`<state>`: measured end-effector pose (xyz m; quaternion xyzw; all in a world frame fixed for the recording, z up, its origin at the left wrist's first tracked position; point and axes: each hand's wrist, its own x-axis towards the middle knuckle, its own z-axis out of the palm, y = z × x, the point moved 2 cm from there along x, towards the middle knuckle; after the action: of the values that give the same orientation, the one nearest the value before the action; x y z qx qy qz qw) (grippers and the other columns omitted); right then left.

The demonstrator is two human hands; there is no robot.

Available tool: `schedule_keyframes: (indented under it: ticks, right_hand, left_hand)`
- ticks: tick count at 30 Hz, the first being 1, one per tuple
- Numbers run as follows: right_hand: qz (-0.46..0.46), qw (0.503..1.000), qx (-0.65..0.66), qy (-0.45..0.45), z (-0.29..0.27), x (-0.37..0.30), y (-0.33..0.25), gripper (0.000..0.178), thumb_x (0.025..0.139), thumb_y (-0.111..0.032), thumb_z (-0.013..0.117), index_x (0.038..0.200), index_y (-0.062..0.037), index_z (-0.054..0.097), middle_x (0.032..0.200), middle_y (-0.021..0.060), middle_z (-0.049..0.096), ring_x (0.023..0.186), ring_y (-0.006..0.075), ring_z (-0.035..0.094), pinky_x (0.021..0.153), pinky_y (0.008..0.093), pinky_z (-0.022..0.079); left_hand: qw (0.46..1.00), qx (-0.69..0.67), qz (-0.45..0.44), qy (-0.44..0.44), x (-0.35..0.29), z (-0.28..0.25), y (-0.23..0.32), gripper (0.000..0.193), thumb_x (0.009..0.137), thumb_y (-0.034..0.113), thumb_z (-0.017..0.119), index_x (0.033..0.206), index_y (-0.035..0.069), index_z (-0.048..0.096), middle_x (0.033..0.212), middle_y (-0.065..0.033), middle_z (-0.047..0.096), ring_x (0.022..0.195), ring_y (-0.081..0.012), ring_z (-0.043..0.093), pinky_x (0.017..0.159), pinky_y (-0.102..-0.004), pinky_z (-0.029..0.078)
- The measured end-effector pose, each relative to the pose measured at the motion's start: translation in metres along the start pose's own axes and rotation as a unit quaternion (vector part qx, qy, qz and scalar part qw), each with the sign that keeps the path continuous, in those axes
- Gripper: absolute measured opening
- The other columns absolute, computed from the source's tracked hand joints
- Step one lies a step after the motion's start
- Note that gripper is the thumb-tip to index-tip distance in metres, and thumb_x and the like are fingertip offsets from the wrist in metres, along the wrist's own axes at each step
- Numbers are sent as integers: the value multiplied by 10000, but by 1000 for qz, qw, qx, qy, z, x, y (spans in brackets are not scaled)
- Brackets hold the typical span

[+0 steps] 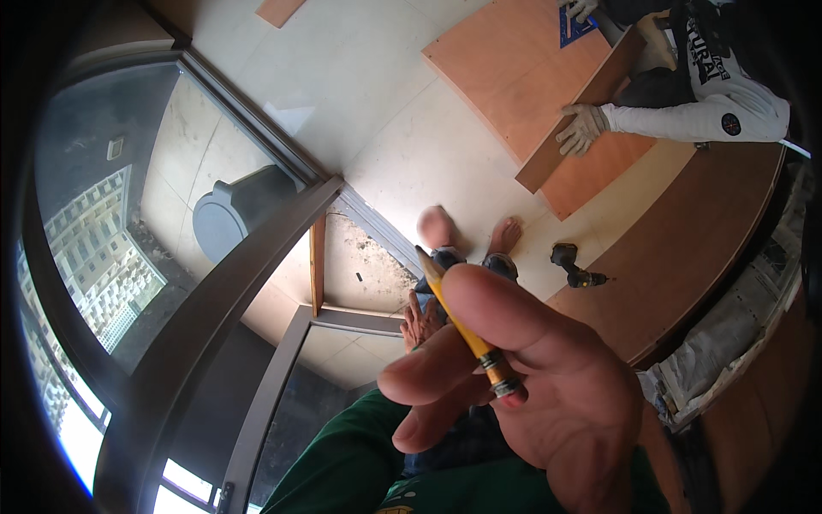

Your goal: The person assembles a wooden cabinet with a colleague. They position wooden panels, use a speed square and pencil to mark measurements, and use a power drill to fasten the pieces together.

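Close up, my right hand [548, 385] pinches a short yellow pencil [461, 321] between thumb and fingers. Its dark tip points up and to the left, and the pink eraser end lies toward my palm. Lower and farther off, my left hand [419, 323] rests on my leg with its fingers stretched out, partly hidden behind the pencil and my right hand. A green sleeve [342, 454] covers my left arm. My bare feet [505, 236] show on the tiled floor beyond.
A co-worker's gloved hand [584, 128] steadies an upright wooden board [556, 154] over a plywood sheet [497, 68]. A blue square [575, 30] lies there. Nearer are a cordless drill [575, 267] and a curved brown panel [676, 248]. At left stand a metal door frame [231, 300] and a grey bin [227, 218].
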<state>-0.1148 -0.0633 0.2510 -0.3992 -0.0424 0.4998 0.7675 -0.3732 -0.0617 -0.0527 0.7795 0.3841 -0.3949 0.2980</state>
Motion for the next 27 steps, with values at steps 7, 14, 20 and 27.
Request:
schedule_keyframes:
  ticks: [7,14,20,27]
  right_hand:
    - [34,985,-95,-139,67,51,62,746,1005,-342,701,1553,37,366,1306,223,658,1149,253,679,1046,391,504]
    - [109,939,-73,318,-210,79,221,339,1009,-208,666,1260,-6,560,1118,160,692,982,252,716,898,375,578]
    - [152,888,-102,423,-381,166,251,329,1001,-139,627,1270,32,548,1140,194,723,997,266,738,824,355,591]
    - [203,832,-372,358,-446,236,271,330,891,-131,616,1187,-26,716,1103,166,762,958,260,754,837,342,573]
  left_hand:
    - [912,75,-109,387,279,71,-159,272,1042,221,465,1247,72,564,1245,-124,639,1201,-363,582,964,-488,499]
    - [996,-20,-78,-28,-28,-50,6,642,853,327,656,1442,113,516,1668,-245,222,1476,-437,329,1179,-561,307]
    - [993,-46,-103,-42,-20,-45,18,653,852,324,648,1453,110,509,1666,-255,222,1477,-441,319,1179,-577,305]
    - [986,-56,-141,-62,-18,-46,32,647,872,337,640,1464,113,505,1670,-250,218,1477,-440,319,1187,-568,300]
